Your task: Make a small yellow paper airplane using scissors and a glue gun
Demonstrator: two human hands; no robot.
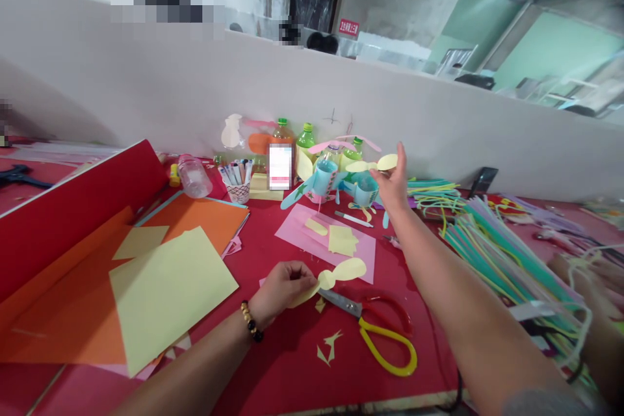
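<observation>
My left hand [287,287] pinches one end of a pale yellow paper propeller [348,269] with rounded blades, held low over the red table. Farther forward, my right hand [394,182] has its fingers on a second yellow paper propeller [358,167], in front of the decorated bottles. Scissors [387,344] with one red and one yellow handle loop lie beside the left hand, their blade tips close under the propeller. Yellow paper scraps [330,346] are near them. A light blue paper cup [325,175] with blade-like wings and another blue cup [365,191] stand below my right hand.
Yellow sheets [170,299] lie over orange paper [63,312] at the left. Pink paper [295,229] is in the middle. A pen cup [238,190], clear bottle [195,177] and lit phone [280,166] stand behind. Colourful strips [507,266] pile up at the right, before a white partition [195,78].
</observation>
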